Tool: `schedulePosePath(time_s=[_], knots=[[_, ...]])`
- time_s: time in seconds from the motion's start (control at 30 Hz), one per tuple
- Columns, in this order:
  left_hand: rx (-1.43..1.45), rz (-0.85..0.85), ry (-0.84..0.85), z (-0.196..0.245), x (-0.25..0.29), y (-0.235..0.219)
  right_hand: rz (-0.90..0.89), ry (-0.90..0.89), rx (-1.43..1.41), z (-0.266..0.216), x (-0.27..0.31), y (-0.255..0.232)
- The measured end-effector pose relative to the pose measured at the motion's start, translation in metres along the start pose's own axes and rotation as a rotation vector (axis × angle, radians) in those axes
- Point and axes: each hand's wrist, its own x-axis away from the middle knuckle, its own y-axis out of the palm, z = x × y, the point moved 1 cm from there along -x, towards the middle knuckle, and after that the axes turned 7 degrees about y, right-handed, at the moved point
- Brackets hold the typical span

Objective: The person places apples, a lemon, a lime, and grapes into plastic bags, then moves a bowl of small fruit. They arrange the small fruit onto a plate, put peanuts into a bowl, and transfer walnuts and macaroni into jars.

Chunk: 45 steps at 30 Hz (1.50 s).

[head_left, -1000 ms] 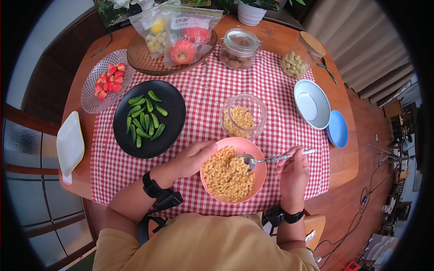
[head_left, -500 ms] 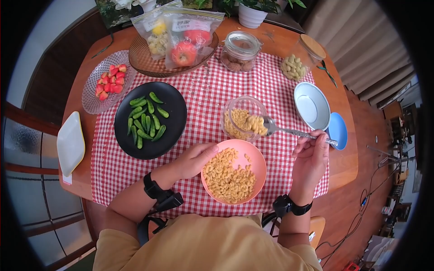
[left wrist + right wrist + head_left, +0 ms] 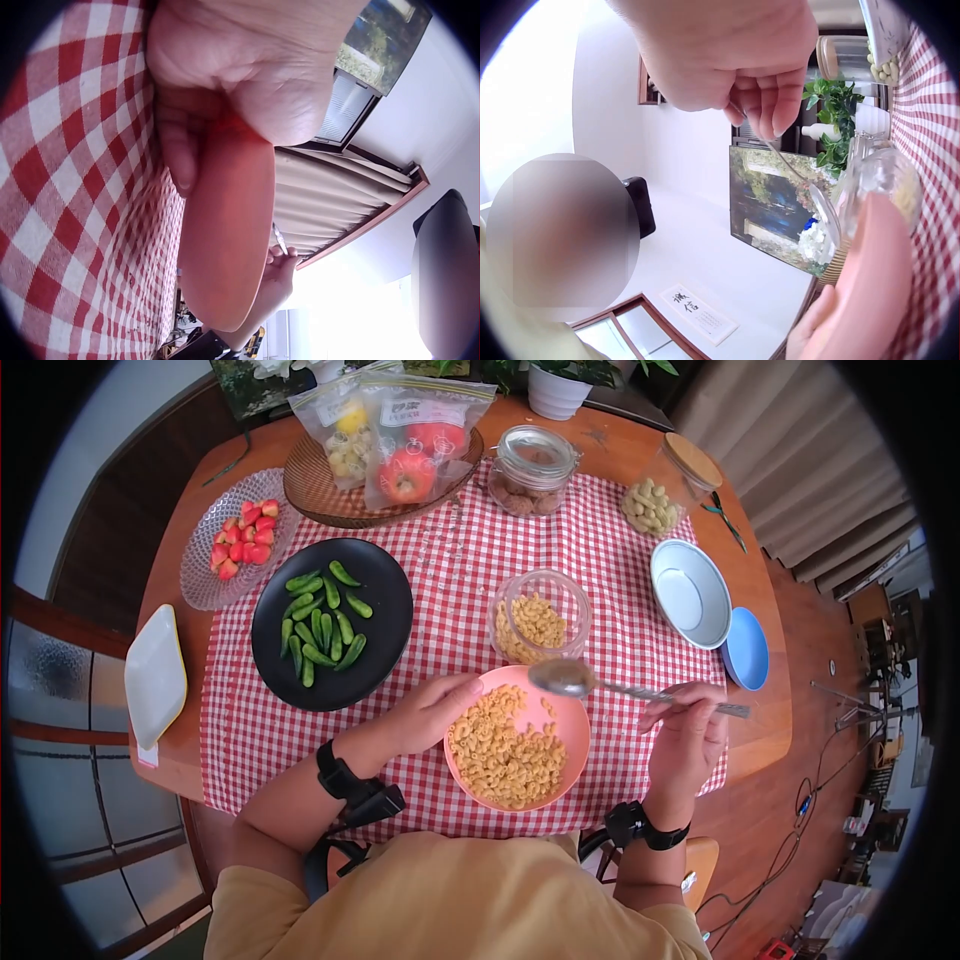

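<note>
A pink bowl (image 3: 573, 760) of elbow macaroni (image 3: 505, 760) is in front of the person, its upper right part showing bare pink with a few loose pieces. The left hand (image 3: 432, 714) grips its left rim, thumb at the edge; in the left wrist view the fingers (image 3: 178, 154) curl under the bowl's side (image 3: 225, 232). Between thumb and fingers, the right hand (image 3: 690, 735) pinches the handle of a metal spoon (image 3: 563, 677). The spoon's head hangs over the bowl's far edge and carries no visible macaroni. Just beyond stands a clear glass jar (image 3: 575, 600) partly filled with macaroni.
A black plate (image 3: 385, 630) of small green cucumbers lies left, near a glass dish (image 3: 200, 585) of cut red fruit. A white tray (image 3: 157, 680) sits far left. Behind are a basket (image 3: 310, 500) with bagged fruit and lidded jars (image 3: 533, 470). White (image 3: 690, 592) and blue bowls (image 3: 746, 650) stand right.
The spoon scooped macaroni from the pink bowl, carried it over the glass jar, and is now back above the bowl's far rim without it. The left hand has stayed on the bowl.
</note>
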Motion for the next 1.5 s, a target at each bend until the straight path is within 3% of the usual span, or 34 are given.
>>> schedulePosePath(time_s=[0.07, 0.2, 0.4, 0.6, 0.83, 1.07, 1.2, 1.5], knots=[[0.006, -0.053, -0.077, 0.002, 0.000, -0.002, -0.043, 0.021, 0.059, 0.005, 0.006, -0.001], [-0.008, -0.049, -0.053, 0.004, 0.001, -0.001, -0.141, 0.067, 0.113, 0.024, 0.013, -0.001], [-0.003, 0.000, -0.023, 0.017, 0.004, 0.004, -0.099, 0.465, -0.293, 0.047, 0.023, 0.006], [0.002, -0.013, -0.015, 0.017, 0.004, 0.004, 0.039, 0.482, -0.379, 0.048, 0.020, 0.006], [-0.058, 0.001, -0.013, 0.012, 0.003, 0.003, 0.069, 0.498, -0.404, 0.041, 0.017, 0.006], [-0.032, 0.005, -0.019, 0.009, 0.002, 0.003, 0.150, 0.395, -0.404, 0.018, -0.002, 0.001], [-0.013, -0.001, -0.017, 0.011, 0.003, 0.004, 0.164, 0.214, -0.348, 0.008, -0.017, 0.003], [-0.043, -0.009, -0.011, 0.012, 0.003, 0.003, 0.142, -0.027, 0.132, 0.006, -0.016, 0.013]])
